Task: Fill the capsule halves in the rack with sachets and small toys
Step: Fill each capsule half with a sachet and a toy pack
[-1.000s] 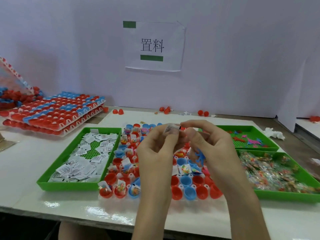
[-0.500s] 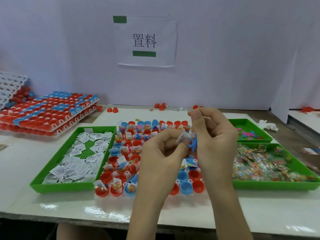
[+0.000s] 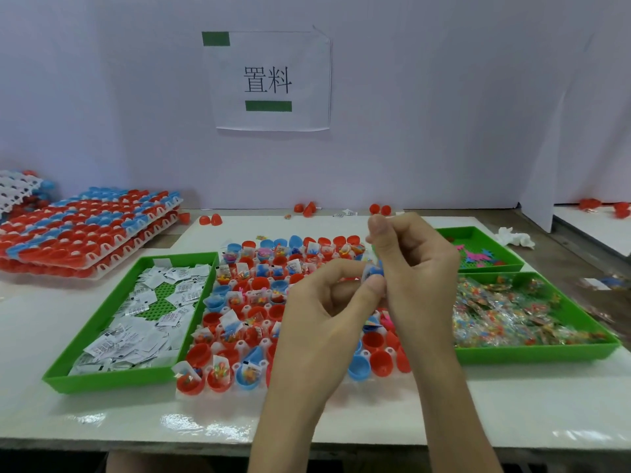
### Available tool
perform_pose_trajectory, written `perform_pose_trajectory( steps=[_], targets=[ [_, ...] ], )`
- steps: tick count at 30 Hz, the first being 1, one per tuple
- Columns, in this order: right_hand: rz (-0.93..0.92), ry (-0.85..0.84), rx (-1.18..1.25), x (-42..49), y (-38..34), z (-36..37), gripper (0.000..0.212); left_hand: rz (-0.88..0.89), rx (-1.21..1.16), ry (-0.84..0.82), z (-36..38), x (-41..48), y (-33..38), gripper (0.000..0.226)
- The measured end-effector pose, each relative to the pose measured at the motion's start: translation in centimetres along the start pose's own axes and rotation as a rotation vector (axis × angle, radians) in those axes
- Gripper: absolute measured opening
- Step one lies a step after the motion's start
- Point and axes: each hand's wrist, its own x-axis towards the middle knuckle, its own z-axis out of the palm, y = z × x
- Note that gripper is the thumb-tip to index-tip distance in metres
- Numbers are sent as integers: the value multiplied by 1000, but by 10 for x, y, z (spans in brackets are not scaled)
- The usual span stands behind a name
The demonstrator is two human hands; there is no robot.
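My left hand and right hand meet mid-frame above the white plastic rack of red and blue capsule halves. The left pinches a small white sachet. The right curls on a small blue plastic toy touching it. Lower left, a green plastic tray holds loose white packets. At right, a second green tray holds clear bagged toys.

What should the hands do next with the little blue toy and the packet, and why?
Probably lower both into the empty red capsule half at the front right of the rack. The left hand pinches the sachet and the right hand the blue toy above the rack. That half holds nothing yet, and many others look filled.
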Motion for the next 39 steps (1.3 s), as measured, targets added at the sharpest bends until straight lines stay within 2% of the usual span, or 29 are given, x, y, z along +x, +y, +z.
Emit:
perform_pose_trajectory(
  steps=[3, 8, 10, 15, 19, 22, 27, 32, 35, 39],
  targets=[
    [13, -58, 35, -1, -3, 0, 37, 28, -42, 92, 5, 0, 1, 18],
    [67, -263, 67, 2, -6, -5, 12, 47, -98, 230, 0, 1, 0, 18],
    [59, -250, 59, 3, -6, -5, 10, 11, -118, 248, -3, 1, 0, 17],
    [30, -96, 154, 4, -3, -7, 4, 7, -112, 271, -7, -1, 1, 18],
    [8, -111, 194, 7, -6, -14, 11, 14, -36, 294, -12, -1, 1, 16],
    [-10, -193, 180, 7, -10, -18, 20, 25, 7, 297, -16, -1, 2, 15],
    [-18, -337, 50, 5, -13, -17, 12, 49, 41, 241, -20, -3, 7, 14],
    [-42, -368, -48, 5, -8, -11, 8, 15, 29, 162, -23, -3, 10, 14],
    [-60, -377, -10, 6, -4, -11, 6, -1, -5, 98, -24, -5, 12, 26],
    [-68, -402, -20, 6, -2, -10, 6, -20, -42, 81, -25, -5, 13, 25]
  ],
)
